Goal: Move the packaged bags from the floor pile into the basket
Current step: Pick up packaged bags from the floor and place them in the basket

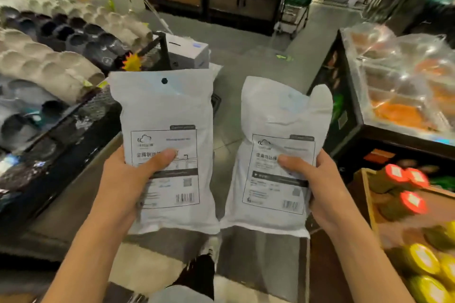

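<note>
Two white packaged bags, flat pouches with printed black-bordered labels and barcodes, held upright and side by side above the floor, lower edges nearly touching. Left bag (167, 145): smooth, punched hang-hole at top, gripped low on its left edge by the left hand (123, 179), thumb pressed across the label, fingers hidden behind. Right bag (278, 155): top edge crumpled and folded over, gripped low on its right edge by the right hand (320, 182), thumb likewise across the label. Both hands closed firmly on their bags; neither is free. Floor pile: not in view. Basket: likely the black mesh-sided basket (152, 51) just beyond the left bag, a pale box (187, 53) beside it, though I cannot tell for certain. Surroundings: slippers (61, 39) racked at the left, clear-wrapped packs (398, 86) on a stand at the right, jars with red and yellow lids (413, 202) in a wooden crate lower right. Handling note: carry both bags level to the basket, lower them in flat one after the other rather than dropping, and loosen the thumbs only once each rests inside.
</note>
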Demonstrator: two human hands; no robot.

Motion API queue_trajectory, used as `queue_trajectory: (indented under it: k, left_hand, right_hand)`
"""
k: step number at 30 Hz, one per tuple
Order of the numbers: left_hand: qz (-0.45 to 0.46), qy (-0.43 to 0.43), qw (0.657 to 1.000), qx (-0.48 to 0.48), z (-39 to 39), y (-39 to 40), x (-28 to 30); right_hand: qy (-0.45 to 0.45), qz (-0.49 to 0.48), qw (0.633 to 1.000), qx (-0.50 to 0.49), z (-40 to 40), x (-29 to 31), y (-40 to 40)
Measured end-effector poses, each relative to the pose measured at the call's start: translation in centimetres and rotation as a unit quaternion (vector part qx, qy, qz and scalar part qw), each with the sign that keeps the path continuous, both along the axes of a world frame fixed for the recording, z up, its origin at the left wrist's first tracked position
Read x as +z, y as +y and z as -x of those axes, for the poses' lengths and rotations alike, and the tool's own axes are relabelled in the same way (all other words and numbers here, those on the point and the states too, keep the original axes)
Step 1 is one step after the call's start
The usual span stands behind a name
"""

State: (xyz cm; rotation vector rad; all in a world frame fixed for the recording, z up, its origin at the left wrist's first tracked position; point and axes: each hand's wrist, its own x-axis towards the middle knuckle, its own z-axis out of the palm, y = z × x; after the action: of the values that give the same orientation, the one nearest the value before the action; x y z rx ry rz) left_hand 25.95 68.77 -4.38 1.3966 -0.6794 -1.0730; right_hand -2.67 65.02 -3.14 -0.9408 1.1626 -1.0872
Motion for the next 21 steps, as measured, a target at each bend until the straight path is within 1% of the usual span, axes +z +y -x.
queue_trajectory:
  k: [7,12,18,21]
  left_hand:
    - [0.004,0.025,0.999,-0.038,0.2,-15.0,-1.4]
    - [0.012,0.037,0.997,-0.065,-0.5,-26.2,-0.3]
    - [0.008,0.043,0.996,-0.076,-0.3,-36.6,0.5]
    - [-0.012,0.040,0.997,-0.058,-0.1,-41.2,-0.1]
  right_hand:
    - [0.030,-0.005,0.999,-0.042,0.0,0.1,-13.1]
    - [0.047,-0.008,0.997,-0.065,-1.1,1.2,-23.1]
    - [0.052,-0.001,0.997,-0.056,-0.8,1.8,-33.0]
    - [0.042,-0.008,0.998,-0.043,-0.7,1.3,-38.2]
